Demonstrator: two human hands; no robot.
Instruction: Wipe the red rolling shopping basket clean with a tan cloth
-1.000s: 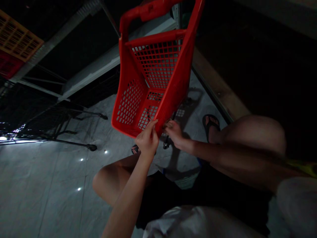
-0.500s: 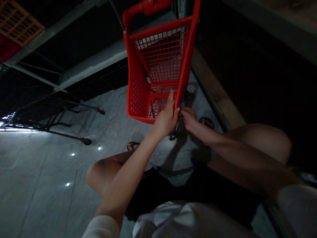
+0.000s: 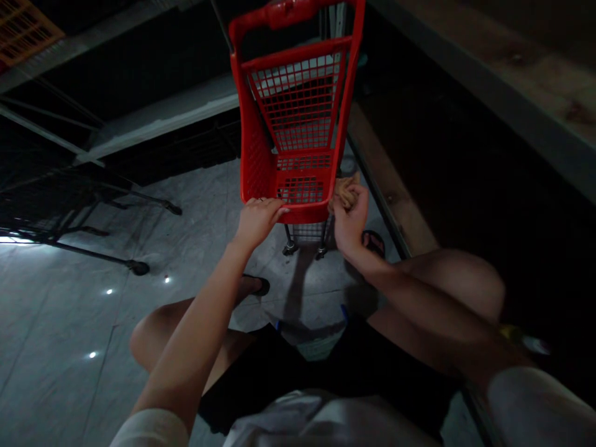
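1. Head view, red cart (image 3: 306, 215): upright basket on casters, directly in front of the person, between the two lower legs. Near rim faces the person; handle (image 3: 285, 13) at the far top. Grid back panel and slotted bottom both visible.
2. Head view, left hand (image 3: 259, 218): on the near left corner of the rim, fingers bent over the edge, thumb stretched along it toward the right. It's holding the rim; can't tell how tightly.
3. Head view, right hand (image 3: 351, 217): pinching a crumpled tan cloth (image 3: 347, 190) between thumb and fingers. Cloth sits at the outside of the near right corner, looks to be touching the cart.
4. Head view, surroundings: gray floor (image 3: 60, 335) under the cart, dark sandal (image 3: 374, 243) beside the right wrist. Shelf (image 3: 162, 118) behind left, orange crate (image 3: 25, 28) upper left. Right side mostly too dark to read.
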